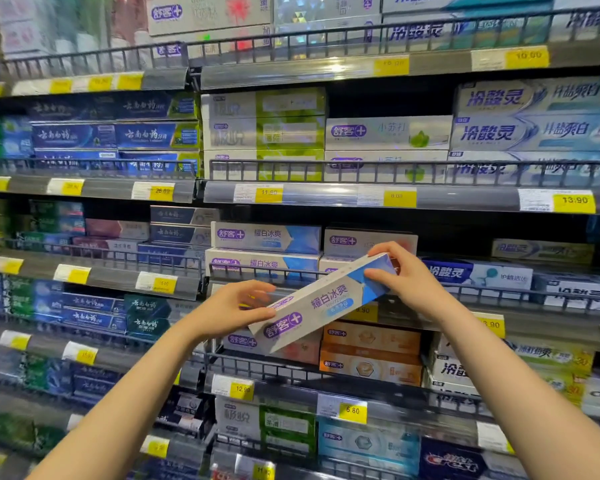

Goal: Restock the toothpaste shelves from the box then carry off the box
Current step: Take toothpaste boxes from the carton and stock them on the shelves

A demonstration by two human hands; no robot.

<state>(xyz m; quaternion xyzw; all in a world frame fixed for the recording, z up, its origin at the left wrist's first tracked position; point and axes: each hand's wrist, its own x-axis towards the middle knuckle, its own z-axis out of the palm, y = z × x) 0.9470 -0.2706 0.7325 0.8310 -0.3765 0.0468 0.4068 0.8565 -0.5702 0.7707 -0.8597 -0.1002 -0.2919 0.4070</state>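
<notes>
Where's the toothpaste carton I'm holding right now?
The toothpaste carton is centre frame, tilted, held between the left hand and right hand, in front of the matching cartons on the shelf.

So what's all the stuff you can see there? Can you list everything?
held toothpaste box: one, white with purple and blue, tilted, in front of the middle shelf
matching boxes: two stacked, white and blue, on the shelf just behind it
dark blue boxes: several, left side, upper shelf
white and green boxes: a stack of three, centre, upper shelf
orange boxes: two stacked, below the held box
price tags: many, yellow and white, along the shelf edges
shelf rails: grey wire, along each shelf front
left hand: one, its grip on the box's purple end
right hand: one, its grip on the box's blue end
</notes>
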